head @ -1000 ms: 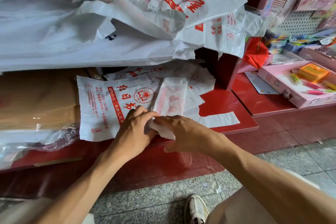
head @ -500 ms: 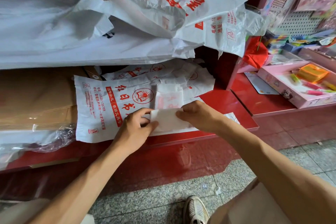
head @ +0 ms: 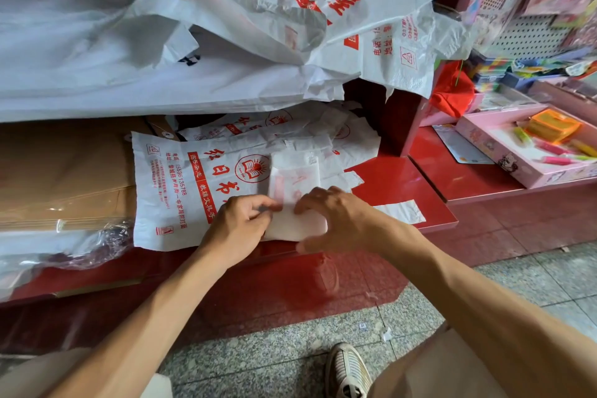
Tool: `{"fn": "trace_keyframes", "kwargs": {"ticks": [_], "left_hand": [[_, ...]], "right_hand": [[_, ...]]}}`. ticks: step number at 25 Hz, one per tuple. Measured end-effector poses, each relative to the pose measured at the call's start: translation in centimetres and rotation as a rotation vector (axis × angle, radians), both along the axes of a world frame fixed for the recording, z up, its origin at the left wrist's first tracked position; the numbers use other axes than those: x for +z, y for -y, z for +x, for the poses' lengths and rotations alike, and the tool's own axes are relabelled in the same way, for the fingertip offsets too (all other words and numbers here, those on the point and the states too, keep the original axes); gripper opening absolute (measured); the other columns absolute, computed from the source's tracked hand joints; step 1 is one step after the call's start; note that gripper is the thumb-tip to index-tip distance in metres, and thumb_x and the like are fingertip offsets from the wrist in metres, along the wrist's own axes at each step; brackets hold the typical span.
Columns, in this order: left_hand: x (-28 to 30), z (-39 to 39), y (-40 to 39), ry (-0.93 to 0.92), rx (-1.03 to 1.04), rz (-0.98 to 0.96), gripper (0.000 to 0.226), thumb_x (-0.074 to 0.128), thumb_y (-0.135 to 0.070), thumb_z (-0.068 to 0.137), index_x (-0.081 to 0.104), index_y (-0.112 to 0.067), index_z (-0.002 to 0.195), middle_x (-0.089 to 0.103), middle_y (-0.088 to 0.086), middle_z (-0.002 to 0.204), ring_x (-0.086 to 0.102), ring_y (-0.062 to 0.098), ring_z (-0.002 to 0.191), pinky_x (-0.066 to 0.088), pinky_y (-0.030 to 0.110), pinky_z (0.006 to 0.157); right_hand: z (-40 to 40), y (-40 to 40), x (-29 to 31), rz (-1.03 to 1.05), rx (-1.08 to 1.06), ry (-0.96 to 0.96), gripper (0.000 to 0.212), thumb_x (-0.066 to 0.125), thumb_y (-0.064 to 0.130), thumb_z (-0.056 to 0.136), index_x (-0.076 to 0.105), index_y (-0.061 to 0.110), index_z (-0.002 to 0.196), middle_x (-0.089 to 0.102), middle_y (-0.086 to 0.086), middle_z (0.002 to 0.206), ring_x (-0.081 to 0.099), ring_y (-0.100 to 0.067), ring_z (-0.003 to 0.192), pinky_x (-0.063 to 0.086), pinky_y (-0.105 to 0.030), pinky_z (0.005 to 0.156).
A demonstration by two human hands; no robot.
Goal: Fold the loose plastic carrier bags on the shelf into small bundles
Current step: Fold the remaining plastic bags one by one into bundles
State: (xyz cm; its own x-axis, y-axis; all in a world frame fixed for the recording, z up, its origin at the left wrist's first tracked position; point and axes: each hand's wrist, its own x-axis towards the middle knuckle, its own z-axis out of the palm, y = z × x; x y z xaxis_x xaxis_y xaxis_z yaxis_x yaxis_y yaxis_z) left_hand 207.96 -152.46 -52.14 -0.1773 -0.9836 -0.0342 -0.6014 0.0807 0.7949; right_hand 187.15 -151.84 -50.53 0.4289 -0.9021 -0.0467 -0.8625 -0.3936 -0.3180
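Observation:
A white carrier bag folded into a narrow strip [head: 295, 174] lies on the red lower shelf [head: 397, 186], on top of a flat white bag with red print [head: 190, 191]. Its near end is doubled over into a thick fold [head: 298, 226] at the shelf's front edge. My left hand [head: 237, 226] pinches the fold's left side with curled fingers. My right hand [head: 336, 218] grips its right side, fingers over the top and thumb below. More flat printed bags [head: 342, 139] lie behind. A big heap of loose white bags [head: 226, 42] covers the upper shelf.
Brown cardboard sheets [head: 64, 171] and crumpled clear wrap [head: 97, 245] fill the lower shelf's left part. To the right, a red counter [head: 452, 171] holds a pink tray of small coloured items [head: 529, 152]. My shoe [head: 347, 371] stands on the speckled floor below.
Both hands have folded the strip's near end over on itself and then come closer together on it. The right hand has moved from the fold's top right corner to cover its right side.

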Motion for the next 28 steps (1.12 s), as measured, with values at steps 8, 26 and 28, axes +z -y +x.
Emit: {"fn": "trace_keyframes", "kwargs": {"ticks": [8,26,28], "left_hand": [[1.4,1.1,-0.4,0.340,-0.239,-0.119,0.026,0.071,-0.025,0.085,0.070,-0.028,0.111,0.058,-0.011,0.079,0.054,0.002,0.070,0.043,0.027,0.065],[1.3,0.2,-0.7,0.107,-0.019,-0.025,0.046,0.065,-0.032,0.092,0.046,-0.033,0.134,0.074,-0.007,0.093,0.059,-0.002,0.082,0.038,0.013,0.067],[0.9,0.0,-0.5,0.087,0.021,-0.047,0.041,0.064,-0.027,0.093,0.048,-0.033,0.129,0.073,-0.007,0.072,0.059,-0.005,0.071,0.035,0.008,0.060]], "right_hand": [[-0.1,0.3,0.1,0.053,0.044,-0.026,0.070,0.072,0.049,0.077,0.047,0.026,0.139,0.051,0.008,0.136,0.046,-0.016,0.120,0.044,-0.037,0.098],[0.8,1.0,-0.6,-0.019,-0.324,0.400,0.034,0.064,0.024,0.089,0.057,0.020,0.123,0.062,-0.001,0.100,0.055,-0.013,0.070,0.039,-0.023,0.060],[0.9,1.1,-1.3,-0.164,-0.328,0.226,0.042,0.064,0.030,0.090,0.051,0.021,0.128,0.057,0.001,0.118,0.054,-0.013,0.088,0.038,-0.027,0.067]]}}
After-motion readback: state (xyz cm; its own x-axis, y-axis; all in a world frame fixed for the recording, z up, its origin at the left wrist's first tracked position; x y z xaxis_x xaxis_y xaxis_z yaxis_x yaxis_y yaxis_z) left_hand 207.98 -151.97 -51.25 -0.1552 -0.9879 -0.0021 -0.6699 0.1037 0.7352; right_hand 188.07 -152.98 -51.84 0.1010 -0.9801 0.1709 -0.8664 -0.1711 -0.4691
